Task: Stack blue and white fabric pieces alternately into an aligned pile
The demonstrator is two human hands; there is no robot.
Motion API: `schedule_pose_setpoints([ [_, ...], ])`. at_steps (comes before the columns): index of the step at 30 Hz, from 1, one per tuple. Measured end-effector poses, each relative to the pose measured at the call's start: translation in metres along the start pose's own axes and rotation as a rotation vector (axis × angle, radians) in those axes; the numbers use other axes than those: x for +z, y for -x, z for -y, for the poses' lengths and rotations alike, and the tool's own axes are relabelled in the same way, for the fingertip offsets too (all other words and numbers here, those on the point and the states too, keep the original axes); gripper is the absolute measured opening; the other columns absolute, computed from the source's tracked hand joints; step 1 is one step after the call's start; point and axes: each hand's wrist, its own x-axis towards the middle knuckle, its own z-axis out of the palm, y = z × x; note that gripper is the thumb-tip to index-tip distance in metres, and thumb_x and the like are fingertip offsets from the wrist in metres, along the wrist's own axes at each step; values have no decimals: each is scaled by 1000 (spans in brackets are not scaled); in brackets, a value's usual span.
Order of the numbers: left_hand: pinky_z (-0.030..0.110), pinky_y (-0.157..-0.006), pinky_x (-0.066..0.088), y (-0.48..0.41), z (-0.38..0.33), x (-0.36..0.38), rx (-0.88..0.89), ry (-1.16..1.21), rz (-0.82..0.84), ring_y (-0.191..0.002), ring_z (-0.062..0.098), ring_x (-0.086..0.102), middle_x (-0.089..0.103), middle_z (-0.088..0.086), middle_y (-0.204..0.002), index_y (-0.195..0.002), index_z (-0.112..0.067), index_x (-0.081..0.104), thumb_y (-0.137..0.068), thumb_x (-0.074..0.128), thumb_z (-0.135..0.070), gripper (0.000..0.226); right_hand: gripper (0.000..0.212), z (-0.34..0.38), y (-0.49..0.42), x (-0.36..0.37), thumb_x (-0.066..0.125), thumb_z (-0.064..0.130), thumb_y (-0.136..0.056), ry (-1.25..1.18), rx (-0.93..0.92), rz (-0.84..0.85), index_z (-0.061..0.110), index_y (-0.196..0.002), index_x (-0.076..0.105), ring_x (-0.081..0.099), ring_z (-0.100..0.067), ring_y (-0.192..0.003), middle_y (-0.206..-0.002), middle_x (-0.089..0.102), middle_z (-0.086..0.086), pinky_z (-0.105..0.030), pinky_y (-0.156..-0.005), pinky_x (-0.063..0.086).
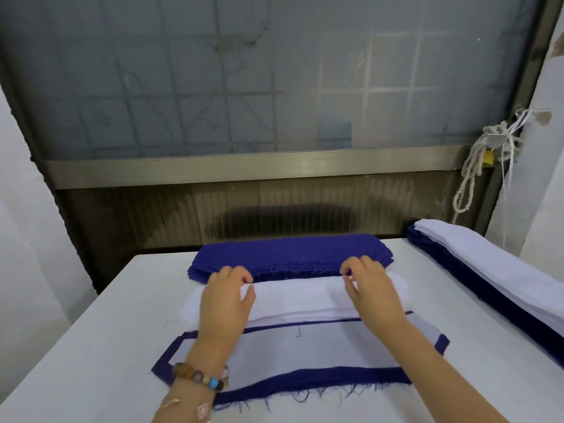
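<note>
A pile of blue fabric pieces point(290, 251) lies at the far edge of the white table point(106, 346). Just in front of it is a pile of white pieces point(299, 297). Nearest me lies the alternating pile point(305, 346), a white piece on top with a blue border showing around it. My left hand point(225, 300) and my right hand point(369, 288) reach over the white pile to the frayed near edge of the blue pile. The fingertips of both hands curl and pinch at that blue edge.
A long finished stack of blue and white pieces point(494, 279) runs along the table's right side. A metal-framed frosted panel point(274, 87) stands behind the table. A knotted rope point(479, 160) hangs at the right post.
</note>
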Motion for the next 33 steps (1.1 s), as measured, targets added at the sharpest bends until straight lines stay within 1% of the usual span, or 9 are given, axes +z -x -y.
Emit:
schedule_pose_setpoints([
  [2, 24, -86, 43, -9, -19, 17, 52, -25, 10, -102, 10, 48, 55, -9, -110, -113, -28, 59, -92, 61, -27, 20, 20, 20, -9, 19, 49, 24, -99, -23, -60, 15, 25, -118, 53, 46, -11, -105, -116, 51, 7, -18, -88, 37],
  [4, 23, -92, 40, -14, -32, 35, 66, -69, 62, -110, 8, 46, 51, -12, -121, -124, -31, 53, -96, 54, -33, 28, 23, 36, -15, 38, 47, 24, -100, -47, -102, 47, 26, -122, 52, 45, -13, -107, -121, 50, 6, -20, -90, 36],
  [8, 24, -88, 40, -11, -33, 60, 76, -117, 181, -107, 9, 46, 52, -14, -119, -120, -35, 52, -99, 44, -40, 23, 24, 45, -22, 72, 43, 29, -101, -62, -97, 170, 25, -122, 53, 44, -14, -107, -123, 50, 5, -20, -90, 35],
  [12, 24, -86, 42, -13, -24, 66, 55, -126, 177, -101, 9, 46, 53, -13, -112, -112, -36, 54, -99, 45, -39, 16, 20, 39, -25, 84, 50, 29, -99, -138, -44, 173, 24, -116, 58, 47, -15, -104, -118, 52, 2, -20, -89, 38],
  [14, 24, -88, 40, -14, -23, 68, 48, -129, 182, -105, 9, 45, 53, -13, -117, -118, -35, 53, -99, 45, -39, 21, 25, 37, -25, 86, 53, 29, -97, -157, -22, 181, 23, -121, 58, 47, -15, -106, -120, 51, 1, -20, -92, 38],
  [17, 26, -100, 33, -14, -20, 73, 36, -177, 200, -124, 11, 41, 47, -11, -136, -138, -30, 45, -102, 38, -41, 38, 34, 36, -25, 88, 51, 31, -98, -105, -30, 175, 23, -131, 54, 43, -14, -111, -125, 47, 2, -19, -96, 35],
  [20, 27, -109, 25, -12, -18, 75, 32, -210, 235, -132, 9, 37, 44, -10, -145, -143, -27, 42, -103, 32, -41, 43, 36, 38, -23, 88, 47, 33, -100, -35, -53, 175, 25, -135, 52, 41, -15, -114, -129, 47, 3, -22, -94, 35],
  [26, 26, -104, 27, -12, -20, 69, 32, -159, 221, -119, 8, 46, 55, -13, -130, -133, -35, 50, -102, 37, -39, 34, 39, 37, -20, 88, 40, 38, -101, 52, -41, 182, 30, -139, 46, 36, -13, -125, -137, 44, 10, -26, -99, 29],
  [33, 23, -100, 29, -17, -20, 61, 61, -167, 183, -110, 5, 50, 61, -18, -117, -116, -37, 64, -99, 48, -37, 23, 32, 40, -18, 85, 44, 36, -100, 13, -37, 160, 33, -132, 51, 38, -12, -122, -131, 48, 11, -25, -98, 31],
])
